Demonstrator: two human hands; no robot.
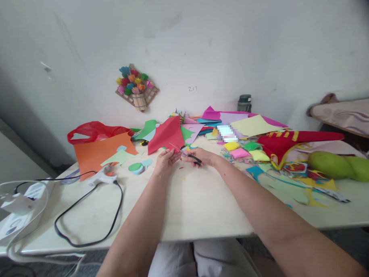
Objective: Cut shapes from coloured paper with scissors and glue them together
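Observation:
My right hand is closed around black-handled scissors, held low over the middle of the table. Just left of it, my left hand has its fingers drawn together close to the scissors. What those fingers pinch is too small to make out. A thin pale strip with a dark end shows just above the fingertips. Behind both hands a red sheet of paper leans on the paper pile. Several round paper pieces, with a green disc on top, lie left of my left hand.
On the left are an orange sheet, a red plastic bag, a white device with a black cable and a power strip. Rightward lie coloured packets, paper scraps, a utility knife, red cloth and green fruit.

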